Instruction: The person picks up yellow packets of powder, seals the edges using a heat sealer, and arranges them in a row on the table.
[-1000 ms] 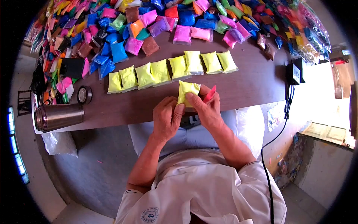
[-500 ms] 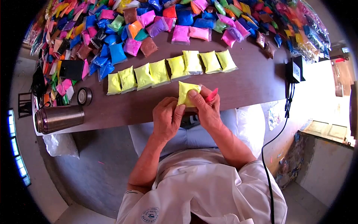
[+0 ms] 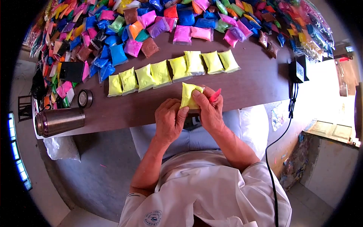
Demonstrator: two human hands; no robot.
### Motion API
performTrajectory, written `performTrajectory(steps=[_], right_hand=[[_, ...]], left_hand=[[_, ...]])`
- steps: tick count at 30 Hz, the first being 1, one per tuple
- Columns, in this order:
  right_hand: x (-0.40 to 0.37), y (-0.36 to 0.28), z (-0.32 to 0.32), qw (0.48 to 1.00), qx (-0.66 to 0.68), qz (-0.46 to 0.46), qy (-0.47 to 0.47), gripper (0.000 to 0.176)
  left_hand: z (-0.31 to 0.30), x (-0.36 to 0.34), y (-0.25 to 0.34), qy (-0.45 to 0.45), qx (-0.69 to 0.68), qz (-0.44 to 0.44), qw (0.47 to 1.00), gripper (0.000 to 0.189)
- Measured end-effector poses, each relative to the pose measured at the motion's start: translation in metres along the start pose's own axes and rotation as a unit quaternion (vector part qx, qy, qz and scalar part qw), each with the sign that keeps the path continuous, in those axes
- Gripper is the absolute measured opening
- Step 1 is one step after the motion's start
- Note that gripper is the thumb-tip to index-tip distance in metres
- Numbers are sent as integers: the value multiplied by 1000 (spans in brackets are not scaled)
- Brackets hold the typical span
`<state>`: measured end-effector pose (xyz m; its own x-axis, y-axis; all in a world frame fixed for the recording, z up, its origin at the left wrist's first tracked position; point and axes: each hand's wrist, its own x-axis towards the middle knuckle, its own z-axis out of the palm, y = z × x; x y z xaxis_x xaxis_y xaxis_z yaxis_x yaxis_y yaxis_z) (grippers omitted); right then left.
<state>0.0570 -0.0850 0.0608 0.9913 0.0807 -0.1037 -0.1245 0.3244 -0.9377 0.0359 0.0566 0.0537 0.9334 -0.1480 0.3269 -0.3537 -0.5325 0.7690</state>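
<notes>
A small yellow packet [image 3: 188, 94] is held upright at the near edge of the brown table [image 3: 249, 85]. My left hand [image 3: 169, 120] pinches its lower left side. My right hand [image 3: 210, 111] grips its right side with the thumb across the front, and a red-pink object [image 3: 214, 95] sticks out from under its fingers. Just beyond lies a row of several matching yellow packets [image 3: 172, 70], side by side on the table.
A heap of many-coloured packets [image 3: 181, 22] covers the far half of the table. A metal flask [image 3: 60, 121] lies at the near left edge, with a round tin [image 3: 85, 98] beside it. A black box [image 3: 297, 72] with a cable sits at the right end.
My right thumb has slid a little higher across the packet's front. The hands and packet otherwise stay in place.
</notes>
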Motion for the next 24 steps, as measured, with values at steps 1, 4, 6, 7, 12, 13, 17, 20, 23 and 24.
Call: performTrajectory(steps=[1, 4, 6, 7, 12, 13, 17, 20, 23, 24], right_hand=[[0, 2, -2, 1000, 0, 0, 0, 17], [1, 5, -3, 999, -40, -11, 0, 17], [1, 4, -2, 998, -56, -24, 2, 17], [0, 2, 1, 998, -56, -24, 2, 17], [-4, -2, 4, 999, -24, -3, 27, 24], [-4, -2, 4, 999, -24, -3, 27, 24], [-3, -2, 5, 999, -33, -15, 29, 23], [-3, 1, 4, 998, -43, -27, 32, 22], [-2, 4, 3, 998, -39, -13, 41, 22], [-2, 4, 2, 998, -41, -8, 44, 23]], left_hand=[[1, -1, -1, 6, 1, 7, 1000, 27], [2, -1, -2, 15, 5, 17, 1000, 28], [1, -1, 0, 18, 7, 21, 1000, 28], [-1, 1, 2, 8, 4, 12, 1000, 29], [1, 1, 2, 6, -1, 1, 1000, 29], [1, 0, 2, 10, 3, 7, 1000, 29], [2, 0, 0, 20, 6, 17, 1000, 28], [2, 0, -1, 15, 6, 13, 1000, 27], [1, -1, 1, 15, 6, 3, 1000, 27], [1, -1, 1, 15, 6, 3, 1000, 27]])
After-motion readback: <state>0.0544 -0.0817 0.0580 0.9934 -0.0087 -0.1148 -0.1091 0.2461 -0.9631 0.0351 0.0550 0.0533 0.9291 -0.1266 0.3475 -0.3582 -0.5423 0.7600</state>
